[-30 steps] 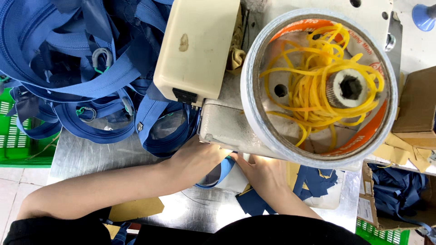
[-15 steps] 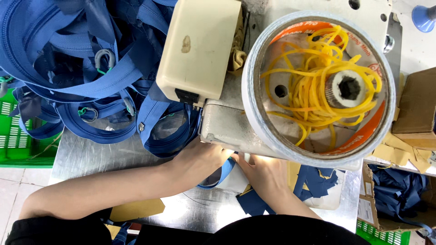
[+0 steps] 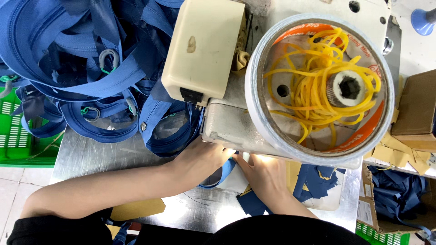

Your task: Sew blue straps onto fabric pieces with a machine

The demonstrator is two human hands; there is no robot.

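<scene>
My left hand (image 3: 200,161) sits at six o'clock under the sewing machine (image 3: 236,122), fingers curled onto a blue strap (image 3: 225,172) and pressing it flat. My right hand (image 3: 265,177) lies just beside it at four o'clock, fingers together, touching the same strap; whether it pinches or only presses I cannot tell, the machine's edge hides the fingertips. Overhead, at one o'clock, a big tape roll (image 3: 318,88) full of yellow bands (image 3: 313,77) juts over the machine. At ten o'clock a heap of blue zippers (image 3: 81,68) spills over the steel surface (image 3: 91,154), nearly touching my left wrist. Open steel shows at eight o'clock, ending at the green crate (image 3: 18,136). Blue scraps (image 3: 318,179) crowd my right at three o'clock.
</scene>
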